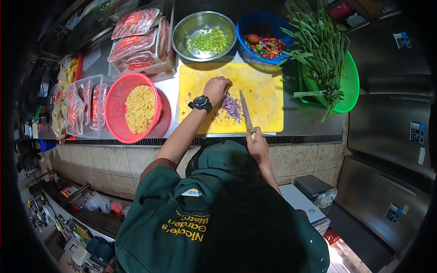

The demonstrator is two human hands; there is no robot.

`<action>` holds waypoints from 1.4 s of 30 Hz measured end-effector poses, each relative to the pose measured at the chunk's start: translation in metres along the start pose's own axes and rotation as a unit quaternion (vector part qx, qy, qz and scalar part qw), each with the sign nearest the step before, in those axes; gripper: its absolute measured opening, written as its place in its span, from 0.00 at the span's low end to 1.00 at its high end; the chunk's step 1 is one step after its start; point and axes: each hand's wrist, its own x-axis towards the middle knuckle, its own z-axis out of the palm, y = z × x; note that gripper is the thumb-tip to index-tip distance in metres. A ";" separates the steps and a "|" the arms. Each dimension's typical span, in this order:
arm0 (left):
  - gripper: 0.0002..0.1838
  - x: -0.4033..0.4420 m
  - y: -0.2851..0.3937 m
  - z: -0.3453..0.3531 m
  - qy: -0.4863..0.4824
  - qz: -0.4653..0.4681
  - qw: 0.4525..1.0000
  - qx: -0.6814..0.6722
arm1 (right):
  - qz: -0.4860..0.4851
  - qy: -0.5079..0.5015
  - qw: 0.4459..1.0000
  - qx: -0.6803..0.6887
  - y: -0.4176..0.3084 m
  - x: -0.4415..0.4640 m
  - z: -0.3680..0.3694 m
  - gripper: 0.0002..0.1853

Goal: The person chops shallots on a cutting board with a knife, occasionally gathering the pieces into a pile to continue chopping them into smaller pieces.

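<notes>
A yellow cutting board point(266, 107) lies on the counter with a small heap of chopped purple onion point(231, 108) near its middle. My left hand point(217, 88), below a black wristwatch, rests at the top left of the heap. Its fingers are curled together, and whatever they may hold is hidden. Around the handle of a kitchen knife point(246, 110) my right hand point(258, 146) is closed, at the board's front edge. The blade points away from me, just right of the onion, its tip close to my left fingers.
Behind the board stand a steel bowl point(179, 45) of chopped greens and a blue basin point(243, 53) with chillies. Leafy stalks point(318, 50) overhang a green basket point(351, 86) at right. Left are a pink basket point(114, 116) of yellow crumbly food and packed meat point(132, 43).
</notes>
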 end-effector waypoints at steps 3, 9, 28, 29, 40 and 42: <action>0.07 -0.006 -0.001 -0.008 0.034 -0.042 0.995 -0.082 | 0.004 -0.007 0.999 0.034 -0.006 -0.001 -0.008 0.16; 0.07 -0.046 -0.006 -0.041 0.157 -0.154 0.958 -0.184 | -0.071 -0.035 0.997 0.021 -0.007 -0.003 -0.005 0.13; 0.07 -0.145 0.043 -0.004 0.084 -0.262 0.928 -0.253 | -0.108 -0.048 0.986 -0.122 -0.011 0.020 0.002 0.14; 0.07 -0.148 0.042 -0.001 0.087 -0.250 0.937 -0.227 | -0.100 -0.056 0.986 -0.120 -0.013 0.018 0.003 0.14; 0.09 -0.151 0.039 -0.026 0.020 -0.165 0.981 -0.096 | -0.137 -0.057 0.984 -0.101 -0.017 0.008 0.020 0.13; 0.09 -0.151 0.039 -0.026 0.025 -0.177 0.981 -0.077 | -0.156 -0.040 0.979 -0.123 -0.020 0.009 0.021 0.13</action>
